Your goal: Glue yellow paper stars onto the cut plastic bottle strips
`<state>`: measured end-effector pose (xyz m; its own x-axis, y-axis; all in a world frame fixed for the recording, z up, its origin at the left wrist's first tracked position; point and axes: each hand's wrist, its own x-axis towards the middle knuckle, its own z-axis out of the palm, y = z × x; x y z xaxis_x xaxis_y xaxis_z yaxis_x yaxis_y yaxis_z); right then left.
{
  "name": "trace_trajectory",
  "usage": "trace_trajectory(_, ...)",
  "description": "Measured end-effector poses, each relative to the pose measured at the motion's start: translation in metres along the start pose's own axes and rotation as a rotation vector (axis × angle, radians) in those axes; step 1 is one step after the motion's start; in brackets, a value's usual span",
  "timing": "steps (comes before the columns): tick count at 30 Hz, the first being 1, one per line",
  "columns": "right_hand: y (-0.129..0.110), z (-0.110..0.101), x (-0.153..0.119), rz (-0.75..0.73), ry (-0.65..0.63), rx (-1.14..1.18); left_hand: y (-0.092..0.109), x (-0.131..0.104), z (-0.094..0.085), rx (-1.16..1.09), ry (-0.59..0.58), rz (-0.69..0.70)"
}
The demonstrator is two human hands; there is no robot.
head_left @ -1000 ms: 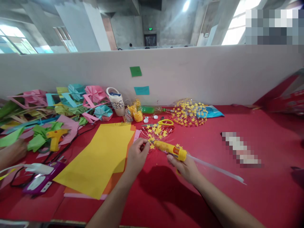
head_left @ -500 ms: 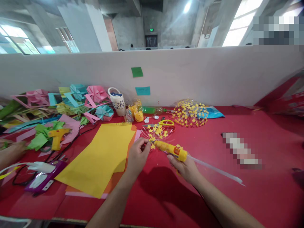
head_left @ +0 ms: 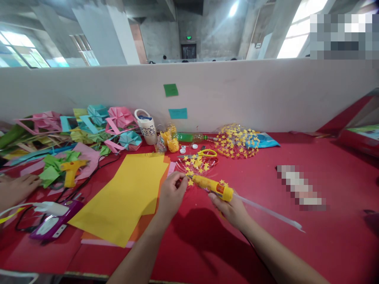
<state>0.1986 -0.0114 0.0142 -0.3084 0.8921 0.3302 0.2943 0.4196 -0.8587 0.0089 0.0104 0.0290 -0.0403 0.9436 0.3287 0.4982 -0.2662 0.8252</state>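
My right hand (head_left: 232, 209) is wrapped round a yellow hot glue gun (head_left: 211, 186), its nozzle pointing left. A long clear glue stick (head_left: 269, 212) trails out of its back end. Right at the nozzle tip, my left hand (head_left: 174, 191) has thumb and forefinger pinched together; what they hold, if anything, is too small to make out. Just behind the nozzle lies a clear plastic piece with yellow paper stars (head_left: 204, 167), some stars loose beside it. Yellow-handled scissors (head_left: 207, 152) rest behind that piece.
Yellow paper sheets (head_left: 124, 197) lie left of my hands. Further left are a second glue gun (head_left: 70, 173), a purple power strip (head_left: 56, 223), folded paper shapes (head_left: 120, 117) and another person's hand (head_left: 20, 187). A star-covered clear dome (head_left: 237, 140) and a white tumbler (head_left: 147, 128) stand at the back.
My hands and the glue gun stay almost where they were. At the left edge, the other person's hand has moved right and spread over the green paper.
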Motion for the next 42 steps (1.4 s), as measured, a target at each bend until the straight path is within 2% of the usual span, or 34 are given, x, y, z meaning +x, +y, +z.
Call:
trace_trajectory(4, 0.0, 0.0, 0.0, 0.017, -0.007, -0.011, -0.001, 0.0, -0.001, 0.031, -0.005, 0.034)
trace_trajectory(9, -0.002, -0.005, -0.001, 0.079, 0.048, -0.159, -0.001, -0.002, -0.007, 0.204, 0.01, 0.268)
trace_trajectory(11, -0.005, -0.008, -0.001, 0.061, 0.014, -0.233, -0.001, -0.002, -0.011, 0.209, 0.044, 0.306)
trace_trajectory(14, -0.01, -0.006, -0.001, -0.045, -0.2, -0.291, -0.001, 0.0, -0.02, 0.106, 0.091, 0.192)
trace_trajectory(17, -0.007, 0.007, -0.003, -0.101, -0.436, -0.323, 0.002, 0.003, -0.028, -0.073, 0.047, 0.003)
trace_trajectory(20, 0.003, 0.023, -0.006, -0.045, -0.481, -0.394, 0.008, 0.003, -0.031, -0.184, -0.059, -0.131)
trace_trajectory(23, 0.013, 0.029, -0.005, -0.048, -0.457, -0.483, 0.015, 0.0, -0.026, -0.273, -0.183, -0.224)
trace_trajectory(26, 0.013, 0.022, 0.0, -0.152, -0.398, -0.553, 0.019, -0.005, -0.016, -0.396, -0.297, -0.319)
trace_trajectory(28, 0.008, 0.013, 0.004, -0.231, -0.276, -0.545, 0.019, -0.008, -0.01, -0.487, -0.348, -0.375)
trace_trajectory(31, -0.002, 0.0, 0.008, -0.325, 0.005, -0.478, 0.019, -0.01, -0.004, -0.588, -0.418, -0.442)
trace_trajectory(33, -0.007, -0.005, 0.009, -0.41, 0.107, -0.49, 0.019, -0.011, -0.001, -0.625, -0.466, -0.465)
trace_trajectory(37, -0.01, -0.009, 0.01, -0.545, 0.107, -0.619, 0.02, -0.011, 0.003, -0.671, -0.519, -0.503)
trace_trajectory(42, -0.008, -0.008, 0.008, -0.594, 0.101, -0.695, 0.021, -0.013, 0.006, -0.697, -0.536, -0.535)
